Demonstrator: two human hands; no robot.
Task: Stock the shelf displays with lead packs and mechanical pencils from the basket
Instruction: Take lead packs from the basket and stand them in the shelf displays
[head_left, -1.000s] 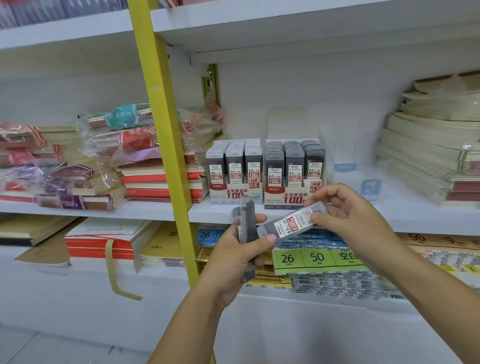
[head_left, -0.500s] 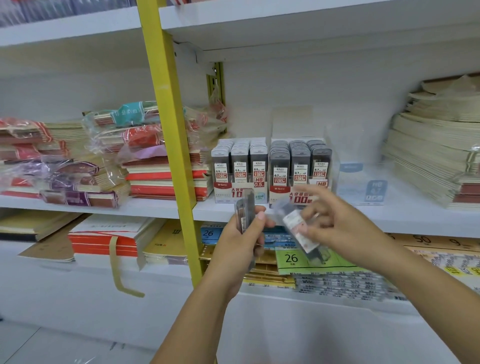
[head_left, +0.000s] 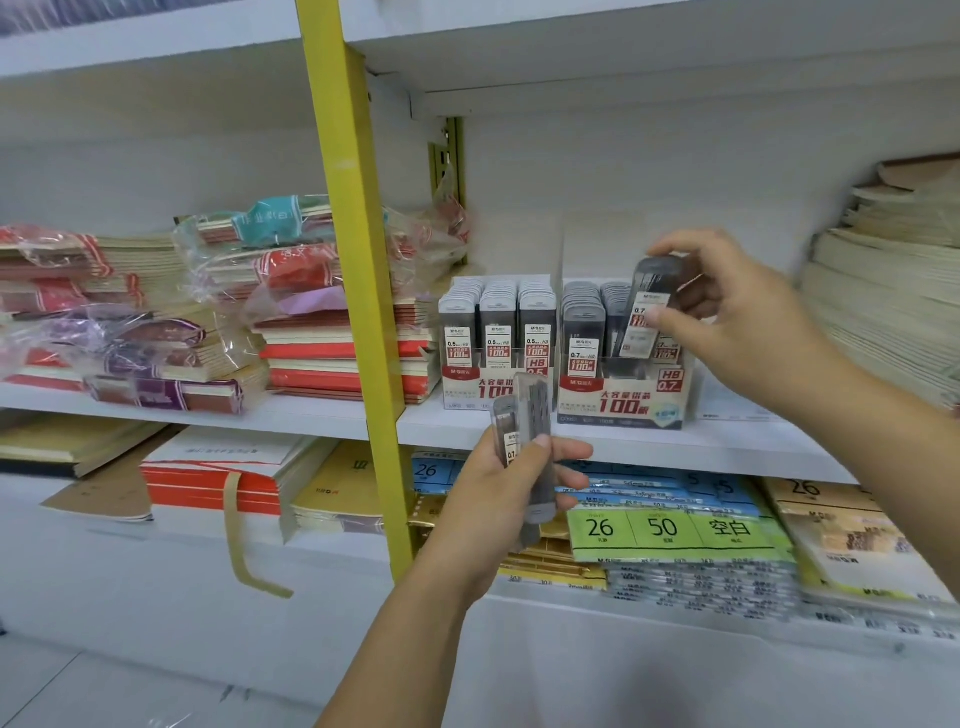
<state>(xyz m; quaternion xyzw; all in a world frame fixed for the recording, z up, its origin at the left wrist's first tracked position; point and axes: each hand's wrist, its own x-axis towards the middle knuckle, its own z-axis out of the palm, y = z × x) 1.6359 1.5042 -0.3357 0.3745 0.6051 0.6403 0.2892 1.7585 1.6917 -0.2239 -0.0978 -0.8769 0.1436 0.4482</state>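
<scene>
White shelf (head_left: 311, 415), yellow upright (head_left: 358, 260) left of your hands. Your right hand (head_left: 737, 322) pinches one tilted lead pack (head_left: 647, 312) over the "HB 0.7" display box (head_left: 623, 400). Your left hand (head_left: 509, 493), lower and apart from it, grips a bundle of lead packs (head_left: 524, 431). "0.5" display box (head_left: 488, 384) above the left hand. Boxes read "100". Green label (head_left: 665, 527) below your hands: "26 50 空白".

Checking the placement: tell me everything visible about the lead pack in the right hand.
The lead pack is a slim grey translucent plastic case with a white and red label reading 0.7. It stands nearly upright, tilted slightly, pinched by the right hand at top and label, over the right row of the 0.7 box.
</scene>
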